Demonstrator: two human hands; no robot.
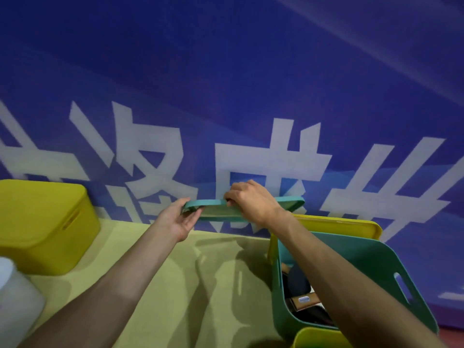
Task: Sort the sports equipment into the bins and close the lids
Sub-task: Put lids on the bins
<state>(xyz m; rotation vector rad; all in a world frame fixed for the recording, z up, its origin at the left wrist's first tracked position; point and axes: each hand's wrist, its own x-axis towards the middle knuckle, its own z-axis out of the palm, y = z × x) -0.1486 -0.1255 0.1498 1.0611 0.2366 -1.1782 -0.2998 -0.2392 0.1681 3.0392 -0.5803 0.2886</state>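
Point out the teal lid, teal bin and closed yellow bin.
teal lid (211, 203), head view, front rim
teal bin (371, 259), head view, right wall
closed yellow bin (37, 209), head view, top

Both forearms stretch forward. The left hand (179, 218), palm up, holds a lid (209, 202) between thumb and fingers; the right hand (249, 200), just beside, grips its rim.
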